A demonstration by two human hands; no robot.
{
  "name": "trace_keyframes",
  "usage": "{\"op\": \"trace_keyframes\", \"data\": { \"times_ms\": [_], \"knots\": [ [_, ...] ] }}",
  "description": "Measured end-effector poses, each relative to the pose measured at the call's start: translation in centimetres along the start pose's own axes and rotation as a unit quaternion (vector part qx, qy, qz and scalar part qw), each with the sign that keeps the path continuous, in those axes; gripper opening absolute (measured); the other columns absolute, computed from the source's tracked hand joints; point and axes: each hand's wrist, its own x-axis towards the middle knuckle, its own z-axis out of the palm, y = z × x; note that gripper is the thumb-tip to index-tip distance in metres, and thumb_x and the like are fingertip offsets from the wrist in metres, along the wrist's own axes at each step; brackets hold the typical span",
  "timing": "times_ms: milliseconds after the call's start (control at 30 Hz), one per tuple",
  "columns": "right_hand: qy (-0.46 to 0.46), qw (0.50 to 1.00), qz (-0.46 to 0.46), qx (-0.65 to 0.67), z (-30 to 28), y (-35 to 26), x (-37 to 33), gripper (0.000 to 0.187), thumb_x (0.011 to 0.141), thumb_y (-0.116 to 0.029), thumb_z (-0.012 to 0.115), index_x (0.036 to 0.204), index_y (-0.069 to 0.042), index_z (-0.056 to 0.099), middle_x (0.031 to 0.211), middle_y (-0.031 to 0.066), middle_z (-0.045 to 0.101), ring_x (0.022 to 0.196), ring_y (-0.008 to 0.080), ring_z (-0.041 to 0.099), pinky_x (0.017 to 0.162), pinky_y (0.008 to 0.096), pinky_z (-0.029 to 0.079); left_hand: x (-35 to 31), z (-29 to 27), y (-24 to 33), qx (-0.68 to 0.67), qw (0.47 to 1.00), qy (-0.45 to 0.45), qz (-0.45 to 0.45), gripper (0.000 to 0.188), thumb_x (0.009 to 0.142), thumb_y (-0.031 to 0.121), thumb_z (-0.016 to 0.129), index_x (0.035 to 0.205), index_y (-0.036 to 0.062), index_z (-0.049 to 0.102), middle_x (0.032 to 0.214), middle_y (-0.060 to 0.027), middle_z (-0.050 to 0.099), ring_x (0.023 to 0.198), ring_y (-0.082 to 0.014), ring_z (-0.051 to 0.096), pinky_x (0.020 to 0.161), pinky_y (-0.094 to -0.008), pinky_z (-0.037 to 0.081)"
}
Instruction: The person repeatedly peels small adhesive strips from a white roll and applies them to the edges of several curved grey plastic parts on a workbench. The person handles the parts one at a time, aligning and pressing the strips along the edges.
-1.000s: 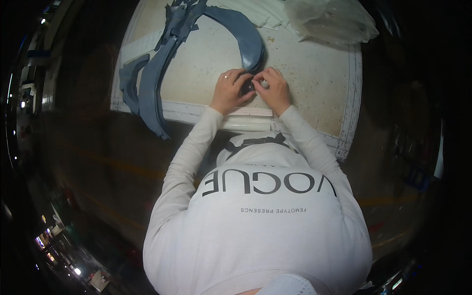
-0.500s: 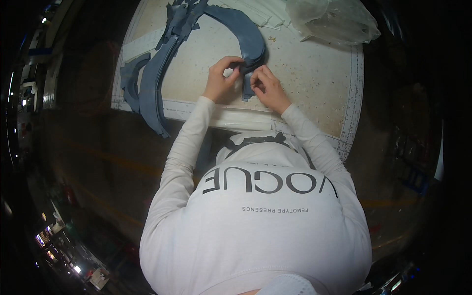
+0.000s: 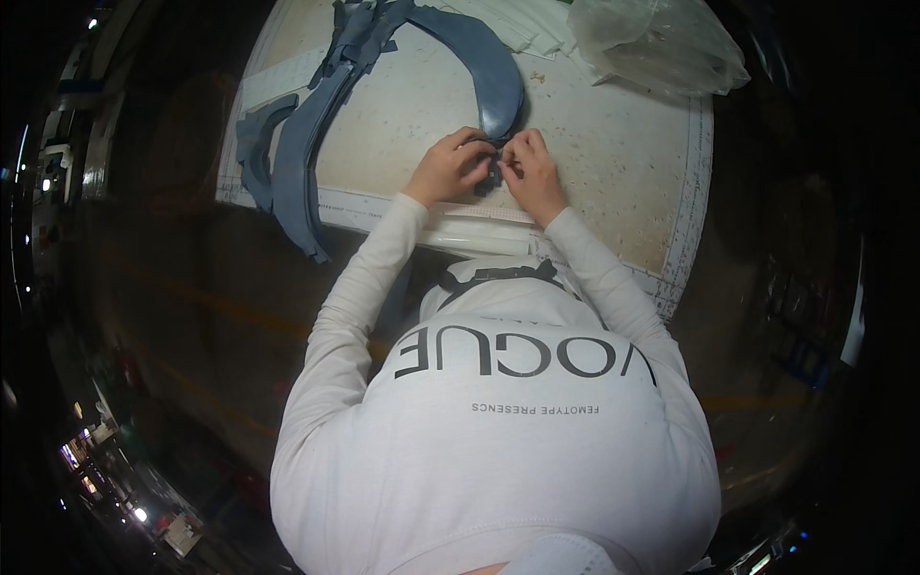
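Dark room, floor barely readable, small lights off at the rim. Pale cutting mat (image 3: 613, 134) with ruled edges is the landmark, speckled and worn. Person in a white hooded top (image 3: 498, 431) leans over its near edge. Clear plastic bag (image 3: 661, 43) at the mat's far right corner. Stack of blue-grey curved strips (image 3: 297, 163) along the mat's left side, overhanging the near edge. One curved blue-grey piece (image 3: 489, 67) arcs across mid-mat. Left hand (image 3: 448, 168) and right hand (image 3: 529, 172) meet at its near end, fingers curled, pinching the tip between them.
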Motion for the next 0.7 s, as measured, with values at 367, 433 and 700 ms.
{"op": "trace_keyframes", "data": {
  "times_ms": [367, 433, 700],
  "knots": [
    [0.102, 0.988, 0.083, 0.083, -2.9, 1.4, 0.4, 0.022, 0.077, 0.009, 0.071, 0.093, 0.001, 0.058, 0.099, 0.0066, 0.051, 0.09, 0.0137, 0.061, 0.075, 0.0284, 0.064, -0.5, 0.3, 0.7, 0.183, 0.98, -0.009, 0.081, 0.04, 0.068, 0.022, 0.083, 0.104, 0.0114, 0.067, 0.117, -0.0066, 0.062, 0.105, -0.0256, 0.06, 0.089, -0.0397, 0.046],
    [0.096, 0.987, 0.086, 0.097, -2.8, 1.5, 0.5, 0.022, 0.078, 0.009, 0.071, 0.093, 0.001, 0.058, 0.099, 0.0066, 0.051, 0.091, 0.0138, 0.062, 0.076, 0.0287, 0.064, -0.6, 0.7, 0.8, 0.193, 0.978, -0.003, 0.083, 0.038, 0.069, 0.019, 0.082, 0.103, 0.0113, 0.067, 0.115, -0.0058, 0.063, 0.102, -0.0254, 0.061, 0.089, -0.0403, 0.046],
    [-0.019, 0.992, 0.023, 0.12, -1.9, 1.2, 1.5, 0.023, 0.076, 0.015, 0.061, 0.092, 0.0, 0.054, 0.097, 0.008, 0.049, 0.083, 0.017, 0.062, 0.073, 0.0282, 0.055, 0.3, 0.4, -0.3, 0.043, 0.996, 0.069, -0.021, 0.029, 0.071, 0.006, 0.076, 0.099, 0.0062, 0.067, 0.1, -0.0093, 0.067, 0.089, -0.0254, 0.066, 0.079, -0.035, 0.05]
  ]
}}
